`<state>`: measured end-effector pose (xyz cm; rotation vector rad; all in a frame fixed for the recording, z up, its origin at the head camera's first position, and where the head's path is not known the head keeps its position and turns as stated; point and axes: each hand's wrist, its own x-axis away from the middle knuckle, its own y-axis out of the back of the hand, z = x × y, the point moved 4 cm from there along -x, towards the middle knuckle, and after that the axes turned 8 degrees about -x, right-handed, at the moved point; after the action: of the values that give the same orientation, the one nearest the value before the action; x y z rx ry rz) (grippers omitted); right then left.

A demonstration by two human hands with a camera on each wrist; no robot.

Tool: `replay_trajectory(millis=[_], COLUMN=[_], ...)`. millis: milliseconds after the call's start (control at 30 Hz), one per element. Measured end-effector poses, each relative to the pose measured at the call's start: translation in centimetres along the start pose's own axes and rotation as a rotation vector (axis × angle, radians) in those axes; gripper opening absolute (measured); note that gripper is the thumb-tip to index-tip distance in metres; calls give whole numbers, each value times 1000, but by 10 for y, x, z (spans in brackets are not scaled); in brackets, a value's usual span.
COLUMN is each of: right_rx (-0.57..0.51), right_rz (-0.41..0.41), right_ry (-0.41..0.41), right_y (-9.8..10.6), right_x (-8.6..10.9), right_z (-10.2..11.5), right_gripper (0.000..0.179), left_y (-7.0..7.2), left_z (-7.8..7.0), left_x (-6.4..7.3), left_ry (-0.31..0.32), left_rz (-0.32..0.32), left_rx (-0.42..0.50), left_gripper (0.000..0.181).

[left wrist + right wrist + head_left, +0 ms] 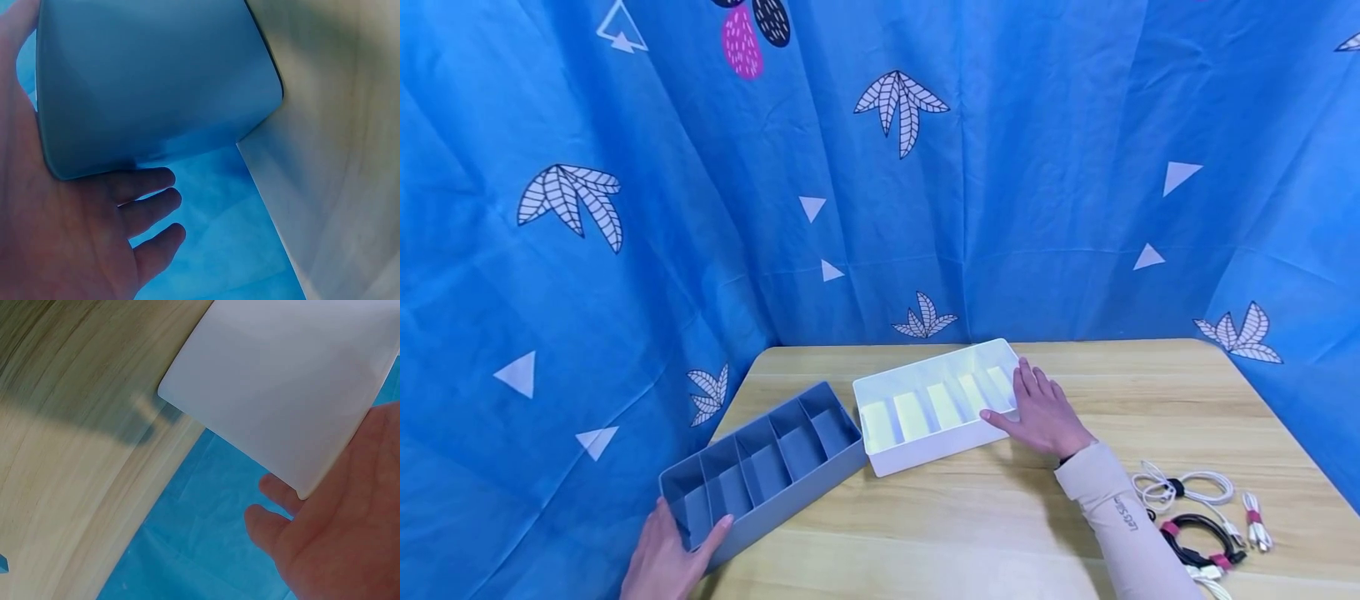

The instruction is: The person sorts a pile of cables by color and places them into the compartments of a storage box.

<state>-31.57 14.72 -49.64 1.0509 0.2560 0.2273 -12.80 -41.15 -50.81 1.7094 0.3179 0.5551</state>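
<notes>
One patterned blue curtain hangs behind the wooden table. On the table's left sits the blue-grey box, its right end close against the white box. Spread wide, the left hand spans the blue-grey box's left end; the right hand lies outstretched at the white box's right end. How firmly either presses, I can't quite tell. Coiled white cable and black cable lie at right.

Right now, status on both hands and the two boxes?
Left hand holds grey box by left end. Right hand holds white box by right end. Nothing seen between boxes; coiled cables off right, apart from both.
</notes>
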Motion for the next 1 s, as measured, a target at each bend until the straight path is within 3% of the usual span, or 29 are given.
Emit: replay_trajectory(millis=[200,533,1000], right_rx=[-1,2,11], right_rz=[0,-1,8], right_ry=[-10,-33,-61], right_y=[2,6,12], right_x=[3,5,13], right_z=[-4,-12,-24], right_gripper=[108,111,113], left_y=[2,5,8], left_z=[-4,-11,-24], left_x=[-6,-19,-27], left_ry=[-10,-115,-183], left_rz=[25,84,92], left_rx=[-3,-8,-2], left_gripper=[146,139,136])
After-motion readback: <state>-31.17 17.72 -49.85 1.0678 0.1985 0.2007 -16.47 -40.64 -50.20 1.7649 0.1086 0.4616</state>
